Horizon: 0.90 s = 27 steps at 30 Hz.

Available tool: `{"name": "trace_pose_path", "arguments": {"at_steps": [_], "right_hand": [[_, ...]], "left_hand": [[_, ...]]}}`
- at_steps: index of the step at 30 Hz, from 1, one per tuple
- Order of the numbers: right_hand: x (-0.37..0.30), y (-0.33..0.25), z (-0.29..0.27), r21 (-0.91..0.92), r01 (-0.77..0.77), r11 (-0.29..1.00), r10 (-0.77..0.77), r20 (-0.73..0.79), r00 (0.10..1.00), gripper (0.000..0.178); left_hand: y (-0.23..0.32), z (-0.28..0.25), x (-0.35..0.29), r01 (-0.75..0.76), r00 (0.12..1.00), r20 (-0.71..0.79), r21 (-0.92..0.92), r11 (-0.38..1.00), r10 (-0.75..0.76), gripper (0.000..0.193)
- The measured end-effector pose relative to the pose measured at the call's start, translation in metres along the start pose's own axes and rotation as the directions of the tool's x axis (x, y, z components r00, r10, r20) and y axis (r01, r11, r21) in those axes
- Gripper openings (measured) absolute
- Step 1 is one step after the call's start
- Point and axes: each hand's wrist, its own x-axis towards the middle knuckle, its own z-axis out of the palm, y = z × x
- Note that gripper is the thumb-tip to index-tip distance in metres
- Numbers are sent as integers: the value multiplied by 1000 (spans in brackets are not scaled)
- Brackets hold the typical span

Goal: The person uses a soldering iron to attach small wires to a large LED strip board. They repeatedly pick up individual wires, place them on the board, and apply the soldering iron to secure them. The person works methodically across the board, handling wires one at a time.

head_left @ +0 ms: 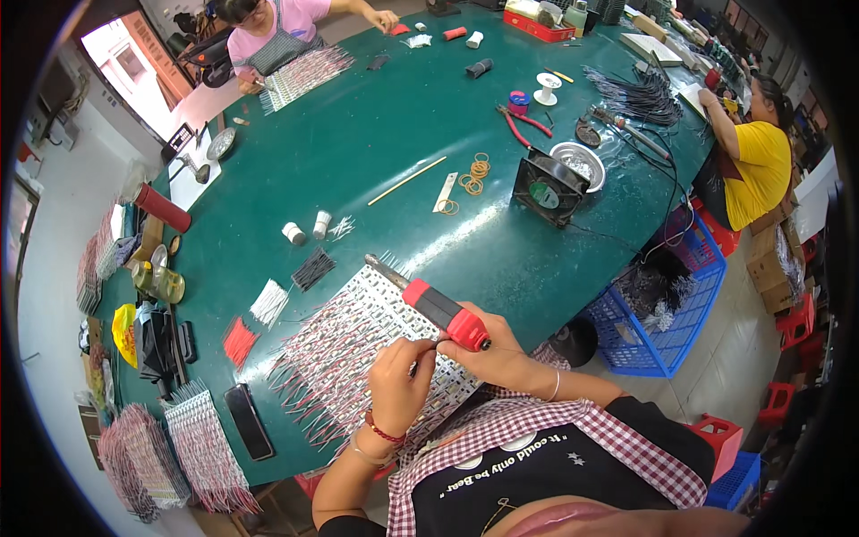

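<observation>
A panel of white boards with rows of small parts and many red and white wires [344,327] lies on the green table in front of me. My right hand [497,354] is closed around the back end of a red-and-black hand tool [438,309]. Its metal nozzle points away to the left, over the panel's far edge. Beside it, my left hand [401,380] is closed in a pinch above the panel, fingertips close to my right hand. What the pinch holds is too small to make out. Left of the panel lie bundles of red [238,343], white [269,302] and black tubing pieces [313,269].
A black phone [249,421] and more wired panels [208,443] lie at the left. Farther off are a small fan [548,190], a metal bowl [598,170], red-handled pliers [522,125] and rubber bands [476,174]. A blue basket [626,345] stands right. Two people work across the table.
</observation>
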Motion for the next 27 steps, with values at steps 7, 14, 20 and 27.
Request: {"name": "trace_pose_path", "arguments": {"at_steps": [7, 14, 20, 27], "right_hand": [[2, -7, -8, -90, 142, 986, -138, 54, 989, 47], [1, -10, -5, -69, 171, 983, -168, 51, 985, 39], [2, -6, -2, -81, 193, 978, -187, 72, 980, 36], [2, -5, 1, -72, 170, 983, -167, 42, 985, 30]], "left_hand": [[2, -1, 0, 235, 971, 114, -282, 930, -211, 7], [2, -1, -7, 393, 919, 166, -340, 854, -357, 9], [4, -4, -12, 45, 999, 5, -15, 999, -45, 10], [1, -6, -7, 49, 999, 4, -103, 993, -49, 14]]}}
